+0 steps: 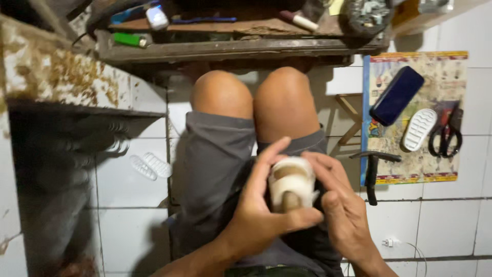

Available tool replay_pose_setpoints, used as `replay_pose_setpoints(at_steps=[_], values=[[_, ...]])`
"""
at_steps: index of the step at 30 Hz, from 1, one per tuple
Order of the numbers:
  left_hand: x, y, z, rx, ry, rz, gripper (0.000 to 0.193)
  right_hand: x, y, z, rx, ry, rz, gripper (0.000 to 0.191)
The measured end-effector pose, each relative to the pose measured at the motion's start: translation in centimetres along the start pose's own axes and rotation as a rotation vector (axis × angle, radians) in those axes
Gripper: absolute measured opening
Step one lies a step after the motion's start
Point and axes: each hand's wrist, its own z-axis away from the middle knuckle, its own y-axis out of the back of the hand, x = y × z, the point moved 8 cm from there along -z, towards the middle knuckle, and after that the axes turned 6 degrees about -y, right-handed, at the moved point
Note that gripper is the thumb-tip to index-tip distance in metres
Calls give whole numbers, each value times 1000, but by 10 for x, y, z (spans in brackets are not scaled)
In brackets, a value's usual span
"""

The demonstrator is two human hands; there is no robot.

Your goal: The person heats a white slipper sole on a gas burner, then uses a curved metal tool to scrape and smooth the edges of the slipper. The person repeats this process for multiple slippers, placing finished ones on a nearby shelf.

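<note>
Cream shoe sole [290,180], curved, gripped by left hand [259,215], right hand [344,208]

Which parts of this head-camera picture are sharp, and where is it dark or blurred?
Head view: the left hand, right hand and white shoe piece are fairly sharp and evenly lit; the rusty ledge at left is smeared, with deep shadow beneath; the scissors at right are clear.

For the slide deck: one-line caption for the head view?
Both hands, left hand and right hand, grip a small white shoe over the lap.
</note>
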Motion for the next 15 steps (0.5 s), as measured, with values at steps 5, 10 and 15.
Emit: replay_pose_setpoints(at_steps=[5, 10, 15], values=[[-16, 30, -13, 65, 105, 372, 54, 138, 67, -21, 271, -232, 335, 52], [-21, 42, -29, 106, 120, 581, 54, 284, 108, -24, 74, -478, 912, 76], [-25, 39, -32, 102, 176, 478, 55, 270, 110, -7, 198, -621, 111, 43]])
